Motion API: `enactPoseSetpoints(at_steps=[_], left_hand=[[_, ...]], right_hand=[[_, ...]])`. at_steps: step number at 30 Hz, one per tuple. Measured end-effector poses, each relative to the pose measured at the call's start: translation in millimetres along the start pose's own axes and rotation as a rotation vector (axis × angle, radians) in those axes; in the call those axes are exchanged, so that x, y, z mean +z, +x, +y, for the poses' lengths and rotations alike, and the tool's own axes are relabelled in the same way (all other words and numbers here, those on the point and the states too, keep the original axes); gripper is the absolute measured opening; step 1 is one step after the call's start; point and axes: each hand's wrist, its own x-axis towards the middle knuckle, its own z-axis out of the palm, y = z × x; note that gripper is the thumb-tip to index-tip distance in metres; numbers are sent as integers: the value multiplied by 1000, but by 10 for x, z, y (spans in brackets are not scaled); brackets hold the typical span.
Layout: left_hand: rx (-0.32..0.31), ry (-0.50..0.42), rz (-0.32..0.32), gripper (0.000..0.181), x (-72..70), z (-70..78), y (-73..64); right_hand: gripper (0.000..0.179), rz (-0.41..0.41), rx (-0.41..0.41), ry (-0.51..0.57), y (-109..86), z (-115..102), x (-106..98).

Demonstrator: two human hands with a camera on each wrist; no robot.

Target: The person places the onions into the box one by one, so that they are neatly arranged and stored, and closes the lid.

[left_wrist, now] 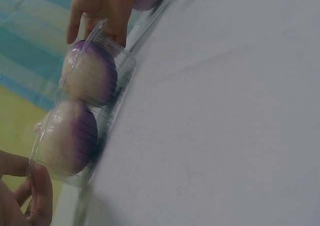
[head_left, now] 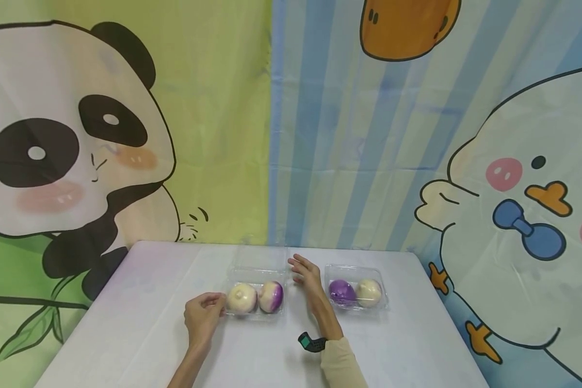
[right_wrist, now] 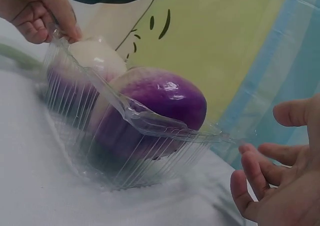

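Observation:
A clear plastic clamshell box [head_left: 258,316] sits on the table with its lid [head_left: 262,257] raised at the back. Side by side in it lie a mostly white turnip [head_left: 242,298] and a purple-and-white turnip [head_left: 271,297]. At the box's left end, my left hand [head_left: 203,317] pinches the rim between thumb and forefinger, which the right wrist view also shows. My right hand [head_left: 308,279] is by the box's right back corner, its fingers loosely spread. In the right wrist view those fingertips [right_wrist: 248,149] are close to the rim; whether they touch it I cannot tell.
To the right stands a second clear box [head_left: 357,311], holding a purple turnip [head_left: 341,292] and a whitish turnip [head_left: 369,292]. A white cloth covers the table [head_left: 140,323]. Behind it hangs a printed curtain [head_left: 223,134] with cartoon animals.

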Motion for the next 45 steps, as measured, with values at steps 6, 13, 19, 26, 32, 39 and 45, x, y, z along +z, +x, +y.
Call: enactPoseSetpoints(at_steps=[6, 13, 19, 26, 32, 39, 45], left_hand=[[-12, 21, -8, 19, 0, -7, 0], [-9, 31, 5, 18, 14, 3, 10], [8, 34, 14, 17, 22, 17, 12], [-12, 26, 13, 17, 14, 14, 3], [-14, 25, 26, 16, 24, 12, 4], [-5, 30, 35, 16, 33, 8, 5], [-5, 34, 35, 15, 36, 16, 6]], right_hand=[[57, 1, -15, 2, 5, -5, -18], [55, -18, -40, -11, -13, -50, -43], [53, -40, -42, -7, 19, -64, -55], [52, -56, -56, -33, 27, -71, -71], [50, -72, -61, -24, 23, -100, -73], [47, -60, -88, -31, 19, -129, -68], [47, -41, -127, -70, 15, -170, -68]])
